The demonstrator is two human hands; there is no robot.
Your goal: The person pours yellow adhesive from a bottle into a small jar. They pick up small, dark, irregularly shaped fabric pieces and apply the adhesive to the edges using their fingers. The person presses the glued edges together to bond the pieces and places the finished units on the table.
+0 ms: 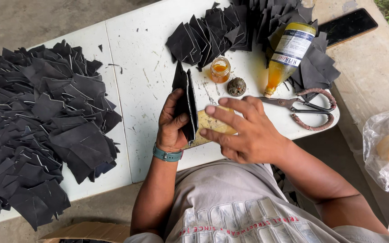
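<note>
Head view, looking straight down on a white folding table (140, 148) set outdoors on concrete. Biggest thing: a loose heap of black cut pieces (37, 130) covering the table's left half, spread flat, well apart from the hands, probably so it stays out of the working spot. A second, smaller pile of black pieces (230, 27) sits fanned at the far edge, overlapping like tiles, near the glue things, likely for easy reach.

Left hand (171, 128), teal watch on the wrist, is closed around a small stack of black pieces (186, 105), thumb on the near face and fingers behind, holding the stack on edge, upright, above the table's near middle. Held that way the stack's edges face the right hand. Right hand (244, 130) is open and holds nothing, fingers spread and flat, fingertips just beside or touching the stack's side, seemingly pressing or squaring it; palm hovers over a stained yellowish board (212, 123) lying under both hands, likely a work pad that keeps the table clean.

Amber bottle (289, 56) lies tilted on the far pile, neck pointing down toward the table. Rusty scissors (309, 108) lie closed at the right edge, just beside the bottle's mouth. A dark phone (347, 26) rests off the table at top right, and a clear plastic bag (388, 148) at far right. A small open glass jar (220, 69) of orange liquid stands upright near the stack, with a dirty round lid (236, 86) just beside it.
</note>
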